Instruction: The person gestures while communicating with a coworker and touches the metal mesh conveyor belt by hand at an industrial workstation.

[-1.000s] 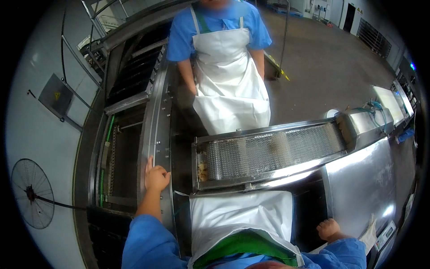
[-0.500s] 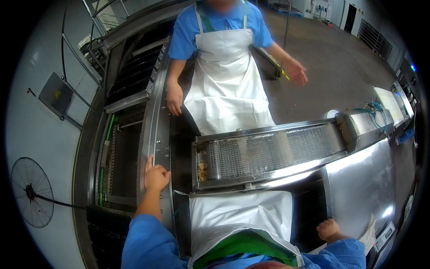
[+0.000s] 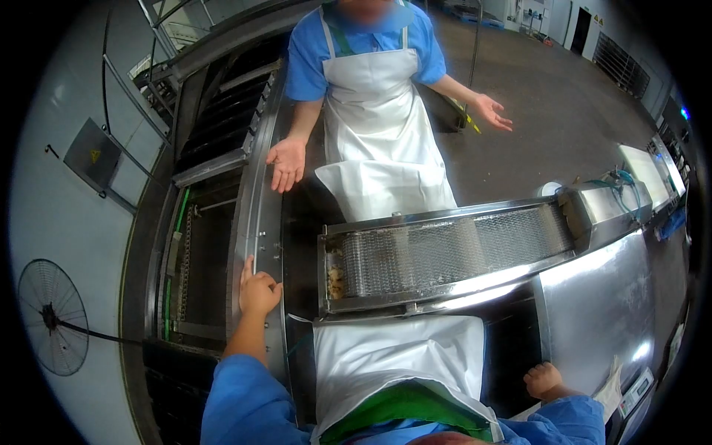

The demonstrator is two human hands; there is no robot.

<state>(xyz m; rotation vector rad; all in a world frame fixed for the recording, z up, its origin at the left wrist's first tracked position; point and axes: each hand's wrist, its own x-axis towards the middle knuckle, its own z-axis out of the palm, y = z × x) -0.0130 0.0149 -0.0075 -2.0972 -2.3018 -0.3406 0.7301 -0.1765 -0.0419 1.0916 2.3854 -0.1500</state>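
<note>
My left hand (image 3: pixel 259 292) rests on the steel side rail (image 3: pixel 256 222) of the long machine at left. Its index finger is stretched forward along the rail, the thumb stands off to the right and the other fingers are bent; nothing is held. At lower right, my right hand (image 3: pixel 543 380) lies with curled fingers against the edge of a shiny steel table (image 3: pixel 601 311); no object shows in it. Between my hands and a co-worker stands a short wire-mesh conveyor (image 3: pixel 460 252), with small pale pieces (image 3: pixel 335 276) at its left end.
A co-worker in a white apron (image 3: pixel 378 111) stands across the conveyor, both hands turned palm up. To the left are dark slats (image 3: pixel 222 119), a chain in a recess, and a wall fan (image 3: pixel 52 317). A steel housing (image 3: pixel 604 211) covers the conveyor's right end.
The co-worker's hand near the rail has turned palm up, and their other hand has shifted slightly and opened upward. The mesh belt's pattern looks shifted. Both my hands have stayed in place.
</note>
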